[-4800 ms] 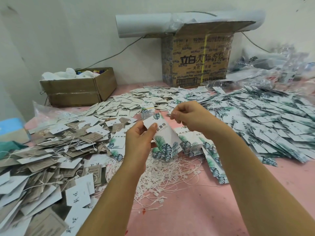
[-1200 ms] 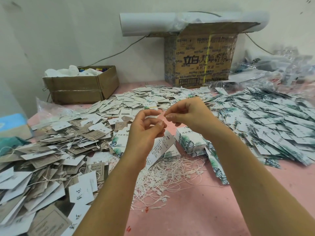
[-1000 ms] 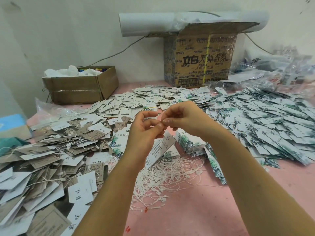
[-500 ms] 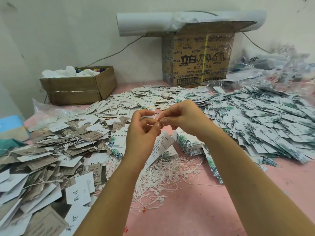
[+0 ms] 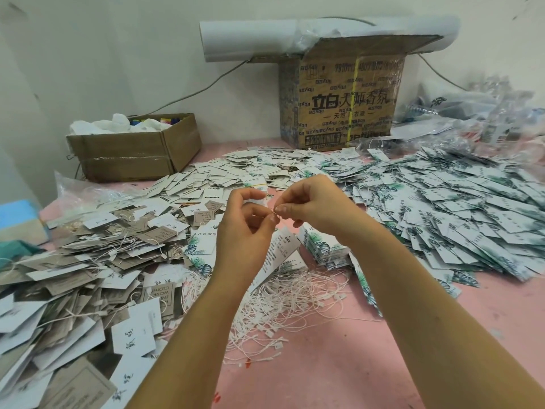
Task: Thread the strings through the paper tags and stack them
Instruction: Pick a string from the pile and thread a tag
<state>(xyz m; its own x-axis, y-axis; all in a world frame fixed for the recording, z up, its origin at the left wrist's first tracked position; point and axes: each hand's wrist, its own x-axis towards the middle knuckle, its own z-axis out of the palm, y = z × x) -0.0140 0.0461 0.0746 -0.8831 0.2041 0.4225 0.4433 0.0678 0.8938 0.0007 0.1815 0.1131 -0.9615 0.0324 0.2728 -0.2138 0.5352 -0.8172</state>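
Note:
My left hand (image 5: pixel 243 228) and my right hand (image 5: pixel 309 202) meet above the pink table (image 5: pixel 324 364), fingertips together. Both pinch a thin white string between them. A white tag with leaf print (image 5: pixel 281 250) hangs below my left hand, partly hidden behind it. Under the hands lies a tangle of loose white strings (image 5: pixel 280 308). A neat stack of leaf-print tags (image 5: pixel 324 246) sits just right of the hanging tag.
A heap of grey and white strung tags (image 5: pixel 73 276) fills the left. Several leaf-print tags (image 5: pixel 457 208) spread across the right. A low open carton (image 5: pixel 132 149) and a tall printed carton (image 5: pixel 342 98) stand at the back wall. Plastic bags (image 5: pixel 486 119) lie at the far right.
The tag, earlier held up in my left hand, now hangs below it. My right hand came in to meet the left fingertips and they stay pinched together on the string.

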